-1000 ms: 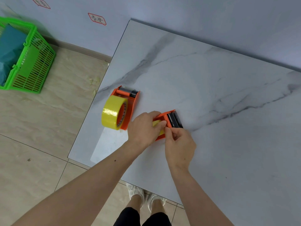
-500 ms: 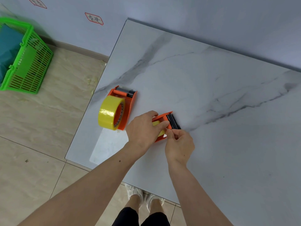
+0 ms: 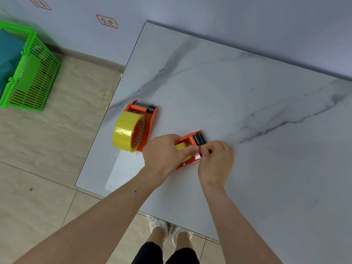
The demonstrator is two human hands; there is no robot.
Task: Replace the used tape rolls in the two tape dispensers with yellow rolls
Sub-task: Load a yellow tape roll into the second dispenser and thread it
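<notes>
Near orange plastic tape dispenser [image 3: 190, 147] lies on the white grey-veined marble-look tabletop [image 3: 247, 103], close to the table's front-left corner, black roller end pointing away toward the wall. A yellow tape roll [image 3: 180, 146] sits in it, mostly hidden; only a sliver shows between thumb and fingers.

Left hand [image 3: 162, 155] is cupped over the dispenser's rear and the roll, fingers curled down round it, holding both in place. Right hand [image 3: 216, 161] meets it at the roller end, thumb and forefinger pinched together just beside the black roller. What sits in that pinch is too small to make out; could be the tape's free end, cannot tell.

Second orange plastic tape dispenser [image 3: 150, 119] lies just to the left, near the table's left edge, apart from the hands. It carries a full, wide yellow tape roll [image 3: 127, 131] standing on edge, the roll facing the table's edge, black and grey roller at the far end.

Rest of the tabletop bare, with a pale reflection patch by the front-left corner.

Off the table: beige stone-pattern floor tiles [image 3: 47, 149]; a bright green plastic mesh basket [image 3: 28, 77] at far left with something teal inside. Pale wall behind with two red-bordered diamond labels [image 3: 107, 21], handwritten, unreadable. Person's white shoes [image 3: 167, 229] and dark trouser legs visible below the table edge.
</notes>
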